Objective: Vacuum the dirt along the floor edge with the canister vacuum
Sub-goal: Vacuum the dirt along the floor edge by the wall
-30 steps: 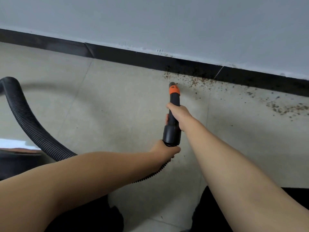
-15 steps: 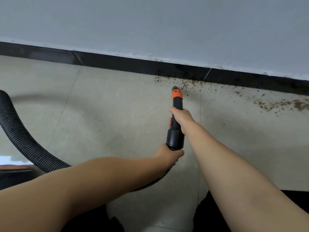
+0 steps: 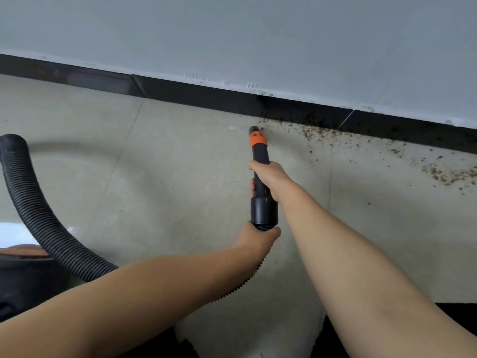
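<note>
Black wand point(image 3: 260, 161): long axis points away toward the skirting, orange tip at the dirt's left end.
Dirt point(image 3: 320, 133): trails right of the tip along the edge.
Right hand point(image 3: 268, 177): wraps the wand mid-length, nearer the dirt.
Left hand point(image 3: 258, 237): clasps the hose end behind.

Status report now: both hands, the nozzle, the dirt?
Right hand grips nozzle; left hand holds hose end. Nozzle tip at left end of dirt by baseboard. Nothing in the way.

Ribbed matt hose point(image 3: 46, 228); glossy baseboard point(image 3: 206, 99); smooth, perhaps plastic nozzle point(image 3: 259, 156).
</note>
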`<state>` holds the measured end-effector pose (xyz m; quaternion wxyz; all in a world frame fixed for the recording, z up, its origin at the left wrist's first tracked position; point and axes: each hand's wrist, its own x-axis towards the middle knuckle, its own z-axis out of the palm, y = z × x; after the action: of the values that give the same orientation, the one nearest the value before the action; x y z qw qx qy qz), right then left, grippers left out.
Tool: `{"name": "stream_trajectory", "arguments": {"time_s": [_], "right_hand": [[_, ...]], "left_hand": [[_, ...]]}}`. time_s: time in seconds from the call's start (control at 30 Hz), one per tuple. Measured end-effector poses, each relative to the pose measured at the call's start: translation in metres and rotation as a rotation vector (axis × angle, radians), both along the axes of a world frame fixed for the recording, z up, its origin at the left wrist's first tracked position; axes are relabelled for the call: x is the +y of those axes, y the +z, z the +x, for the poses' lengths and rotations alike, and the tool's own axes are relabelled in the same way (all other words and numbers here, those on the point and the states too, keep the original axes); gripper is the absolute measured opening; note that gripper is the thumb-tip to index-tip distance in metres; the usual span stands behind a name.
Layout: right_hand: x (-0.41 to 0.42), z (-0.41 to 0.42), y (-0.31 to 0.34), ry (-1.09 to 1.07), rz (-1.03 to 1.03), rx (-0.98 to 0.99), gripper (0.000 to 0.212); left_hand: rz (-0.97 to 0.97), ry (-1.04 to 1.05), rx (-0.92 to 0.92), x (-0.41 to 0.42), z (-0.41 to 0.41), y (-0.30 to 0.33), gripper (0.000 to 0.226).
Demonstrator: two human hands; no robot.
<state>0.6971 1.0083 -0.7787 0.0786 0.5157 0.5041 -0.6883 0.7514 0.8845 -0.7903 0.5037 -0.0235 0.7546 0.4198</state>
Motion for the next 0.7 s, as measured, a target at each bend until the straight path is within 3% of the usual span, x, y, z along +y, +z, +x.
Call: {"name": "stream_trajectory", "arguments": {"time_s": [0.2, 0.43, 0.7], "right_hand": [[0.001, -0.003, -0.003, -0.025, 0.023, 0.005, 0.011], [0.031, 0.034, -0.006, -0.157, 0.066, -0.053, 0.011], [0.047, 0.026, -0.005, -0.204, 0.048, -0.039, 0.012]], "left_hand": [[-0.019, -0.027, 0.036, -0.001, -0.006, -0.005, 0.018], [0.027, -0.149, -0.051, 0.020, 0.014, -0.002, 0.030], [0.038, -0.135, -0.042, 0.035, 0.004, 0.001, 0.018]]}}
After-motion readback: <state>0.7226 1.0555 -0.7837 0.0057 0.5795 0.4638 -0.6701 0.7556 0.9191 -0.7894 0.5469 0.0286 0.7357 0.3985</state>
